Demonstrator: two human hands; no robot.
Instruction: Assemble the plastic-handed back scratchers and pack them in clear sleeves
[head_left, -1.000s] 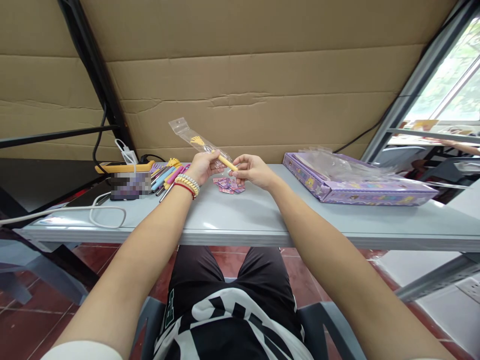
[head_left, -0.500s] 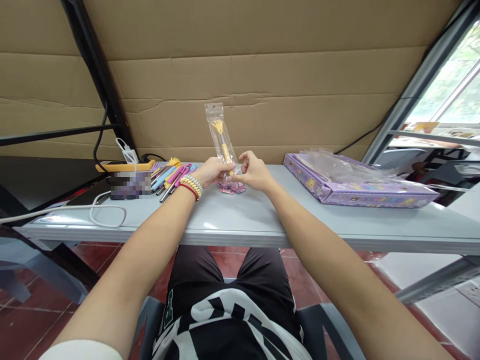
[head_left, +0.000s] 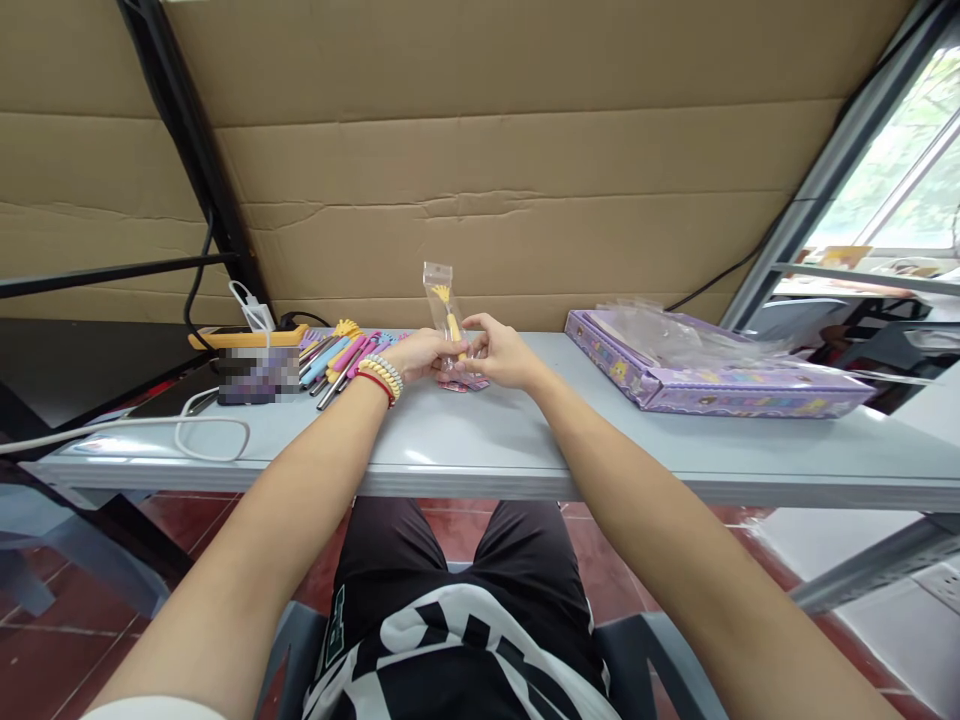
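Note:
Upright over the table stands a clear plastic bag [head_left: 437, 274] with a small yellow back scratcher [head_left: 453, 322] inside, its hand-shaped head up. My left hand [head_left: 420, 354] is closed on the bag's lower left side, thumb across the handle. On the other side my right hand [head_left: 501, 352] has its fingers bent against the bag's lower right edge, pinching it. Small pink printed cards [head_left: 459, 384] lie on the table just below both hands, partly hidden. More coloured back scratchers [head_left: 341, 360] with metal rods are piled left of my left wrist.
At the right lies a purple printed box [head_left: 720, 390] with clear plastic bags [head_left: 667, 335] on top. A white cable [head_left: 187, 420], a blurred-out object [head_left: 259, 375] and a yellow bar-shaped thing [head_left: 225, 338] are at the left. A cardboard wall [head_left: 555, 230] backs the grey table [head_left: 465, 440].
The bag with the yellow back scratcher has come down and tilted away, its top now lower. My right hand has shifted slightly left, its fingers reaching further round the bag.

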